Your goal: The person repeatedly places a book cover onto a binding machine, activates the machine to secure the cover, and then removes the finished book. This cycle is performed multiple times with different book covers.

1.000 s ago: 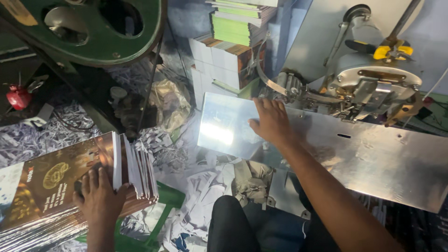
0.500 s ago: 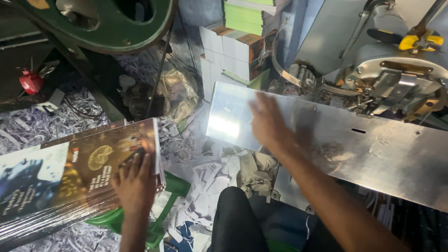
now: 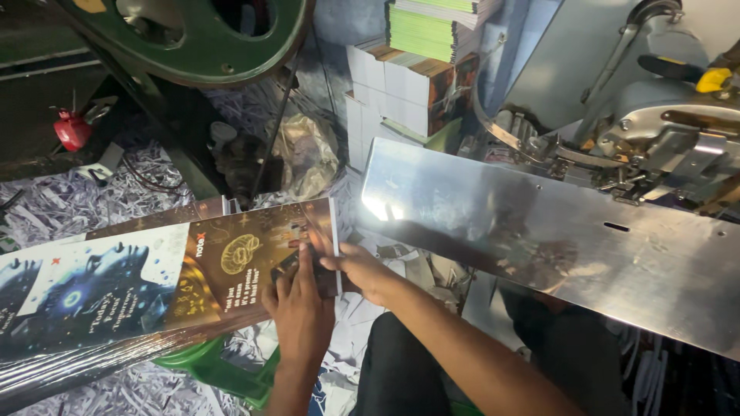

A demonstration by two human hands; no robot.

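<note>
Head view: left hand (image 3: 297,304) lies flat, fingers spread, on the stack of printed covers (image 3: 154,281); right hand (image 3: 358,266) pinches the stack's near corner (steel plate (image 3: 555,231) just beyond).

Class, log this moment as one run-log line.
left hand: flat on printed cover stack | right hand: at stack's right edge | steel plate: bare

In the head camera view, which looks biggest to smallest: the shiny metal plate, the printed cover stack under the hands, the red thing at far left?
1. Metal plate
2. Printed cover stack, nearly as big, so this order is unsure
3. Red thing, clearly smallest, though farther away
</note>
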